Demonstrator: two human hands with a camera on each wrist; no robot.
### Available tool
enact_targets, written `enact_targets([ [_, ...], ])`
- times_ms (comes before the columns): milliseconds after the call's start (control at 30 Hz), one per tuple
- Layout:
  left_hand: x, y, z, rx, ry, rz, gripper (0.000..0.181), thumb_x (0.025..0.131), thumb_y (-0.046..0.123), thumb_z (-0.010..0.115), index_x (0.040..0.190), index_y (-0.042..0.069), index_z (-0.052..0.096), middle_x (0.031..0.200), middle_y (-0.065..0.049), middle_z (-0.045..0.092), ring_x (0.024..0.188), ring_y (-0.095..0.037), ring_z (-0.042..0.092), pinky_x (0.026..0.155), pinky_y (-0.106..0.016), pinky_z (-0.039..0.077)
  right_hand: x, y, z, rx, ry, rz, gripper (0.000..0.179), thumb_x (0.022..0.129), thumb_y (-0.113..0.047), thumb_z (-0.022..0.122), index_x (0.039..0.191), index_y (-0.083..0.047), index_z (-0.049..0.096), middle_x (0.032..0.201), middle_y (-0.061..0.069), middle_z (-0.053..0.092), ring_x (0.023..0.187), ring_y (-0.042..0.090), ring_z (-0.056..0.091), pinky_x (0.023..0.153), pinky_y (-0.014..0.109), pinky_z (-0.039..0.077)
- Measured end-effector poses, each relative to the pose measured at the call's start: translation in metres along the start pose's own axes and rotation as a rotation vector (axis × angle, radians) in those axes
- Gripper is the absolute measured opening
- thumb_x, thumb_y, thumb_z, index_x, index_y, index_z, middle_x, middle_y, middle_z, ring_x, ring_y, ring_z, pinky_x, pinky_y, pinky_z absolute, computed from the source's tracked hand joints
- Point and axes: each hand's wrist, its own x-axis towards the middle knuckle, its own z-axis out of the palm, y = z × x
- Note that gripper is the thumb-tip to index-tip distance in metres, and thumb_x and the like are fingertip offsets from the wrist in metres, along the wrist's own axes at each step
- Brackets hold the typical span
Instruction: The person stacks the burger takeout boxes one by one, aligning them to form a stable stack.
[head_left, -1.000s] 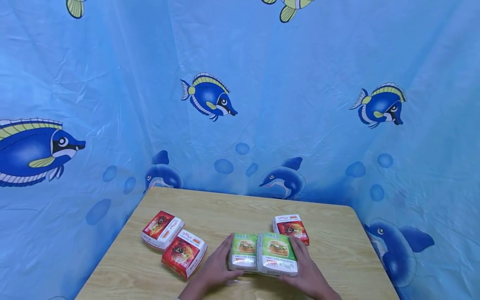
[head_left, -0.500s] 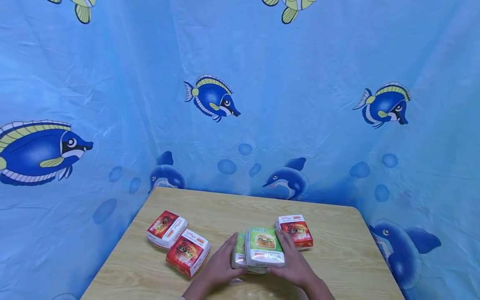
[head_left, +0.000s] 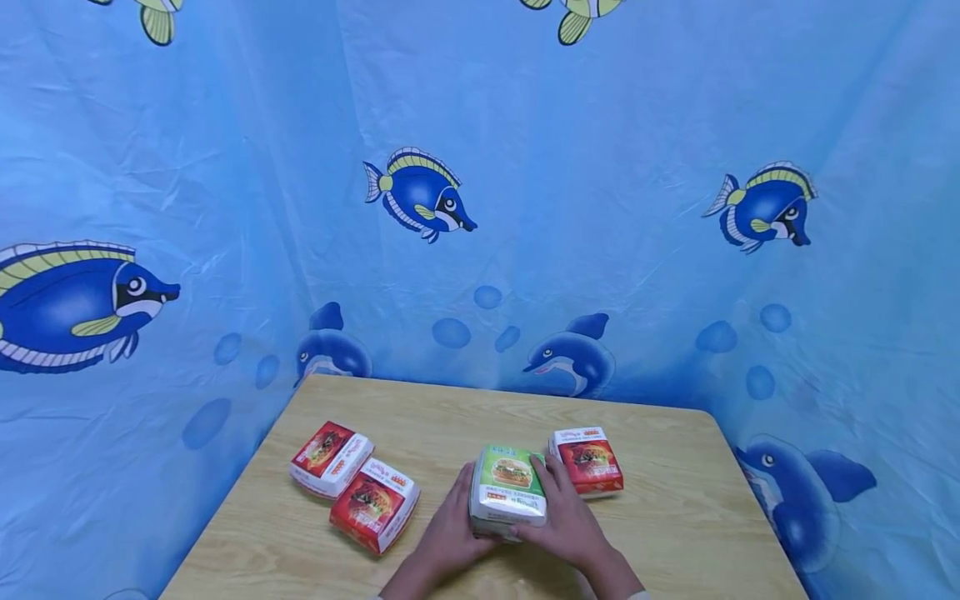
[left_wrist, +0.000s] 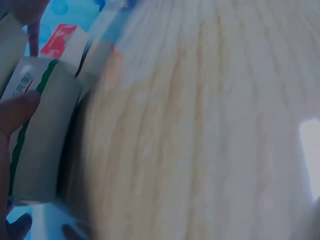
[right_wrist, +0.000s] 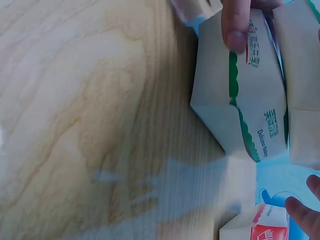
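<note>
Two green-and-white burger boxes are stacked near the front middle of the table. In the head view the upper burger box (head_left: 510, 483) shows a burger picture on its lid and mostly covers the lower one. The lower burger box (right_wrist: 242, 95) stands close over the wood in the right wrist view. My left hand (head_left: 453, 525) grips the stack's left side, its thumb on the lower box's front. My right hand (head_left: 562, 521) holds the upper box from the right, thumb at the front and fingers along the far right corner.
Two red burger boxes, one farther back (head_left: 330, 458) and one nearer (head_left: 375, 504), lie side by side at left. Another red burger box (head_left: 587, 462) sits just beyond my right hand. A blue fish-printed curtain (head_left: 600, 250) surrounds the wooden table (head_left: 675, 483).
The two green boxes were side by side. The right one has moved left with my right hand, up and onto the other. Both hands are now closer together.
</note>
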Motion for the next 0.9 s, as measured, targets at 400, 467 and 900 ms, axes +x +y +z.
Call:
enact_targets([
  [400, -0.002, 0.012, 0.016, -0.072, 0.144, -0.177, 0.129, 0.067, 0.062, 0.080, 0.158, 0.016, 0.000, 0.153, -0.019, 0.030, 0.134, -0.038, 0.037, 0.106, -0.053, 0.035, 0.019, 0.002, -0.004, 0.038, -0.034, -0.042, 0.113, 0.062, -0.080, 0.068, 0.154, -0.028, 0.028, 0.156, 0.009, 0.024, 0.138, 0.039, 0.031, 0.095, 0.059, 0.044],
  [467, -0.003, 0.009, 0.012, -0.091, 0.123, -0.179, 0.129, 0.067, 0.067, 0.075, 0.158, 0.020, -0.003, 0.154, -0.018, 0.029, 0.135, -0.038, 0.036, 0.106, -0.054, 0.034, 0.019, 0.004, -0.003, 0.060, -0.038, -0.053, 0.113, 0.063, -0.079, 0.069, 0.154, -0.028, 0.027, 0.158, 0.008, 0.023, 0.141, 0.040, 0.025, 0.096, 0.060, 0.042],
  [900, -0.007, 0.006, -0.012, -0.127, 0.055, -0.095, 0.119, 0.072, 0.071, 0.069, 0.158, 0.019, 0.004, 0.155, -0.012, 0.030, 0.135, -0.032, 0.038, 0.105, -0.051, 0.037, 0.015, 0.001, 0.005, 0.102, -0.057, -0.025, 0.109, 0.067, -0.076, 0.069, 0.155, -0.038, 0.019, 0.160, 0.008, 0.021, 0.143, 0.037, 0.022, 0.100, 0.064, 0.036],
])
